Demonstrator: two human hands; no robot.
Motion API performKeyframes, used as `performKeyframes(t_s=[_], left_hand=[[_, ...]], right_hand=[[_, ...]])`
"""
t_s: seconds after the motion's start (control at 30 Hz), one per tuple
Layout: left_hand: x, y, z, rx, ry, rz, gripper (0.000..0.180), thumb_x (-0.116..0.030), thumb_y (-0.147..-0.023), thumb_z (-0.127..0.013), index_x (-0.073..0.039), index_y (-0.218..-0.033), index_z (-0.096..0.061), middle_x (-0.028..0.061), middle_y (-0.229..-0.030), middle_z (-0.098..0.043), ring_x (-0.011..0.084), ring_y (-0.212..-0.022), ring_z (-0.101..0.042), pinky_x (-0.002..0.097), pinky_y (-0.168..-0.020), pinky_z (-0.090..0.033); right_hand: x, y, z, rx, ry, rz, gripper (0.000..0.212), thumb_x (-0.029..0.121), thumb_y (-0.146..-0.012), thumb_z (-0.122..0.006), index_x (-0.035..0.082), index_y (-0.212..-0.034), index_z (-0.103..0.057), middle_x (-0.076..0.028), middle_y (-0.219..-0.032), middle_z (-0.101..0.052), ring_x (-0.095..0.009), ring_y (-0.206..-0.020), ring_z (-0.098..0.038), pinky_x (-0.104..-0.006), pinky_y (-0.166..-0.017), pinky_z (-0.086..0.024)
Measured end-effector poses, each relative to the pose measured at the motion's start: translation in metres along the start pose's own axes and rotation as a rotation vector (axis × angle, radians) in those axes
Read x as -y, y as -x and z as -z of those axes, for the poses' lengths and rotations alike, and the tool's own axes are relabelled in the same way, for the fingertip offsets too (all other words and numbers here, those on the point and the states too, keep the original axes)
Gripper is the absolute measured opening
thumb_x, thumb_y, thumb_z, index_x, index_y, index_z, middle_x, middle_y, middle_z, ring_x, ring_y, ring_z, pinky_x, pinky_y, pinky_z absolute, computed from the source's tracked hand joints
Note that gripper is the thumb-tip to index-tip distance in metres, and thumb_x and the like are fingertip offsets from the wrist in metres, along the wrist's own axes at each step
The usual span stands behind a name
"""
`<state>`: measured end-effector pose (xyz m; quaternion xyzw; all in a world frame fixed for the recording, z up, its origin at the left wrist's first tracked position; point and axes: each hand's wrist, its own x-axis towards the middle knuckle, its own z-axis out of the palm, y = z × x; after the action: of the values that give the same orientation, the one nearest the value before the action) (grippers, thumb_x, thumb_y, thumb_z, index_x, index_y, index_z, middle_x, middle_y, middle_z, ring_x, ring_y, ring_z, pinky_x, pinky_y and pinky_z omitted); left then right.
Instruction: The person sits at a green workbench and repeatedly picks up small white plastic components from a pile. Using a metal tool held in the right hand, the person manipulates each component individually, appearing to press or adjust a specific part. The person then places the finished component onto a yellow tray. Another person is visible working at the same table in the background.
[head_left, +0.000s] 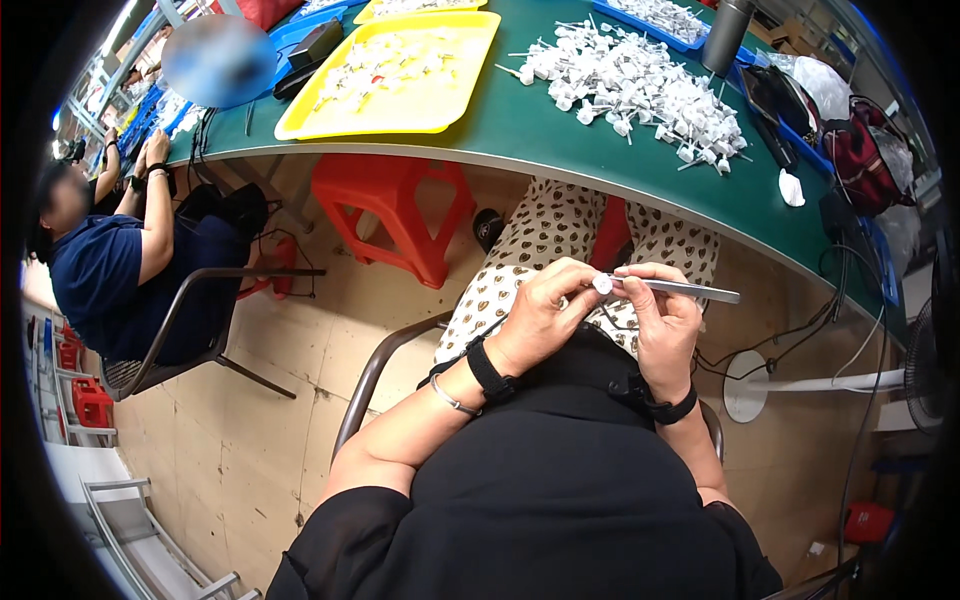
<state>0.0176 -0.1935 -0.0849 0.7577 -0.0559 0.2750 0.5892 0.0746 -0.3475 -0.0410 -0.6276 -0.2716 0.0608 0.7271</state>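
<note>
Above my lap, my left hand [548,312] pinches a small white plastic part [603,285] between thumb and fingers. My right hand [660,315] closes on a pair of metal tweezers [705,291], whose back end points right. Their tips are at the white part, mostly hidden by my fingers. On the green table [480,125] ahead lies a large heap of similar white parts with thin stems [630,80]. Left of the heap sits a yellow tray [440,105] with small pieces scattered in it.
A red plastic stool [400,195] stands under the table. At left, a person in dark blue [150,260] sits on a chair at the same table. A dark bottle [728,38], bags [865,150] and cables lie at right, beside a fan [925,365] and its white base [745,386].
</note>
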Motion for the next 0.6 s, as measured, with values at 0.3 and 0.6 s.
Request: performKeyframes(t_s=[0.3, 0.6], left_hand=[[-0.0012, 0.0001, 0.0004, 0.001, -0.036, -0.029, 0.015, 0.003, -0.09, -0.07, -0.001, -0.104, -0.07, 0.0098, -0.099, -0.07, 0.0196, -0.089, -0.068, 0.0294, -0.076, -0.056], [0.0022, 0.0012, -0.0006, 0.011, -0.046, -0.037, 0.016, 0.003, -0.091, -0.069, 0.0, -0.106, -0.07, 0.0099, -0.1, -0.069, 0.0185, -0.088, -0.068, 0.0282, -0.074, -0.056]], right_hand=[[-0.0023, 0.0002, -0.0001, -0.011, 0.03, 0.032, 0.012, 0.004, -0.099, -0.065, -0.004, -0.108, -0.066, -0.008, -0.1, -0.071, -0.013, -0.09, -0.07, -0.0264, -0.083, -0.058], [-0.0048, 0.0003, 0.0013, -0.036, 0.018, 0.001, 0.012, 0.005, -0.099, -0.065, -0.004, -0.107, -0.065, -0.008, -0.098, -0.072, -0.014, -0.089, -0.071, -0.0262, -0.082, -0.059]])
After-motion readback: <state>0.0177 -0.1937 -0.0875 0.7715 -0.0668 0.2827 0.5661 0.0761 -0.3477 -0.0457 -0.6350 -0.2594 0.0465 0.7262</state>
